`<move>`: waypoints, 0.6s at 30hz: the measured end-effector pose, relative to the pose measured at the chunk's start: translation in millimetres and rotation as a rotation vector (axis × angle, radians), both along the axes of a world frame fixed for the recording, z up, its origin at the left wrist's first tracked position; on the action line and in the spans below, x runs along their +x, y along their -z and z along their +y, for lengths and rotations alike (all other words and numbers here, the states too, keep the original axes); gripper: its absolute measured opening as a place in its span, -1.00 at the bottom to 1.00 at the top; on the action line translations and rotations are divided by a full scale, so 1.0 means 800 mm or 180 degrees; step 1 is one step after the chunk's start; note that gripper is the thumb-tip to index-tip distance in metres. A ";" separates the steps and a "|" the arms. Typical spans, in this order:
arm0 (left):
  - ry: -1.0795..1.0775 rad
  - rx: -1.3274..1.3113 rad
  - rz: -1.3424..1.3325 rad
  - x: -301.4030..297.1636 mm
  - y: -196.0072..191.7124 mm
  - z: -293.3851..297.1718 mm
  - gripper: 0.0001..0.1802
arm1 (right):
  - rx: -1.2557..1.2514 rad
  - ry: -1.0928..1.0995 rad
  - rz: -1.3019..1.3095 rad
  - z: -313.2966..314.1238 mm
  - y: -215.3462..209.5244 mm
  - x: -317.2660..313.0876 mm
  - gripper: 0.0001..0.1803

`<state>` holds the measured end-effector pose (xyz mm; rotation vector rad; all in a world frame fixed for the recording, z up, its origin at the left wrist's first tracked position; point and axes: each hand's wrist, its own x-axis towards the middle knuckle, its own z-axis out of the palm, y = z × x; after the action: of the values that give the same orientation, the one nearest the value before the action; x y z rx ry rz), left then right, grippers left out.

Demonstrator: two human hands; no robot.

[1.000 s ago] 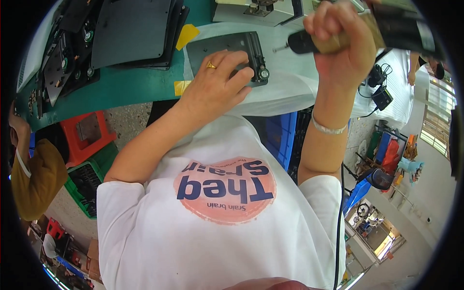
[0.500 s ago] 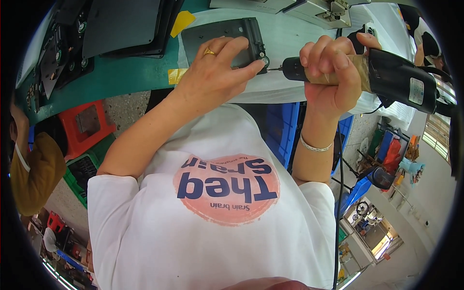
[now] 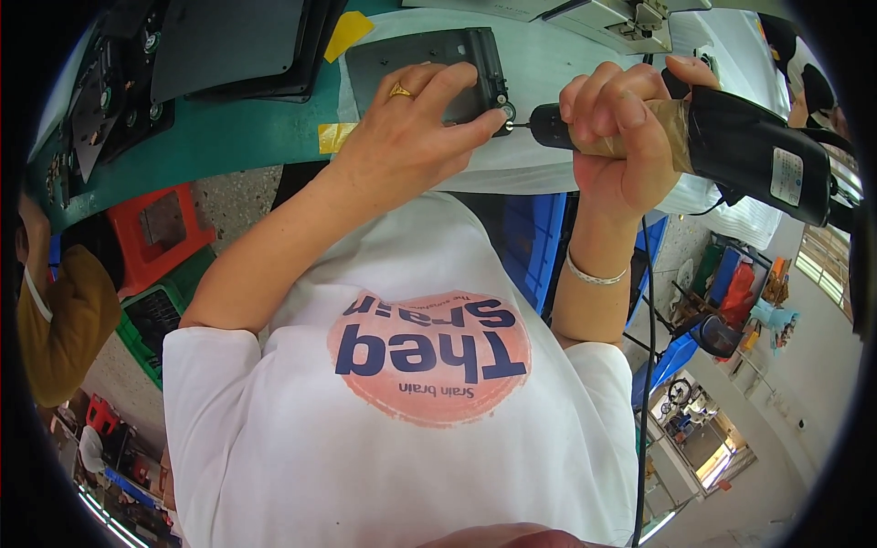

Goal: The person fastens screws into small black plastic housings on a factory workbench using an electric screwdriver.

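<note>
My right hand (image 3: 621, 137) is wrapped round the tape-covered grip of a black electric screwdriver (image 3: 758, 151), held sideways with its bit pointing left. The bit's tip meets the right edge of a flat black panel (image 3: 370, 62), by a small round metal part (image 3: 508, 111) there. My left hand (image 3: 411, 128) grips this panel near that edge, fingers bent over its face and thumb stretched out beside the bit. Under my left palm part of the panel is hidden. The screw, if any, at the tip is too small to make out.
Black panels (image 3: 224, 46) are stacked at the back left, beside more black parts with round fittings (image 3: 114, 91). Yellow tape (image 3: 336, 138) lies on the green table (image 3: 219, 137). A grey-white machine (image 3: 621, 26) stands behind. Another person's sleeve (image 3: 68, 320) shows at left, near a red stool (image 3: 187, 233).
The screwdriver has shifted slightly left, bringing its bit closer in against the panel's edge. My left hand keeps its hold, and the panel sits almost as before.
</note>
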<state>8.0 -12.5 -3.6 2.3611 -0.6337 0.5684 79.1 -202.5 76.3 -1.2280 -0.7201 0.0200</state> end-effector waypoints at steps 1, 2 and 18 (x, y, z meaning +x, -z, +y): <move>-0.0011 0.0006 0.0003 0.000 0.000 0.000 -0.49 | -0.0009 -0.0004 0.0009 0.000 0.001 0.000 -0.50; -0.0022 0.0011 0.0007 -0.001 0.000 0.000 -0.49 | -0.0041 0.0030 -0.0012 -0.001 0.002 -0.001 -0.49; -0.0070 -0.0136 0.0127 -0.001 0.000 -0.003 -0.47 | 0.0256 0.0748 0.0226 0.037 -0.001 -0.020 -0.43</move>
<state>7.6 -15.0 -3.7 2.3363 -0.5728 0.5378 62.7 -173.2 76.9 -1.2221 -0.5070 -0.1572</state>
